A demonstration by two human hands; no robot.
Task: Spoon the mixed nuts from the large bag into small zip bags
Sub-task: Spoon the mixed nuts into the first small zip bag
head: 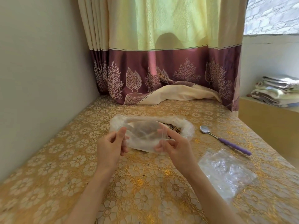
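Observation:
A clear small zip bag [144, 136] hangs in the air between my two hands, just in front of the large bag. My left hand [110, 147] pinches its left edge and my right hand [175, 146] pinches its right edge. Behind it the large clear bag [187, 128] lies open on the table, with dark mixed nuts [172, 127] showing inside. A metal spoon with a purple handle [226, 140] lies on the table to the right of the large bag, apart from both hands.
A pile of empty small zip bags [226, 172] lies at the right front of the gold flowered tablecloth [64, 159]. A curtain [169, 75] hangs at the back, its hem resting on the table. A wall runs along the left; folded cloths [278, 91] sit on a shelf at right.

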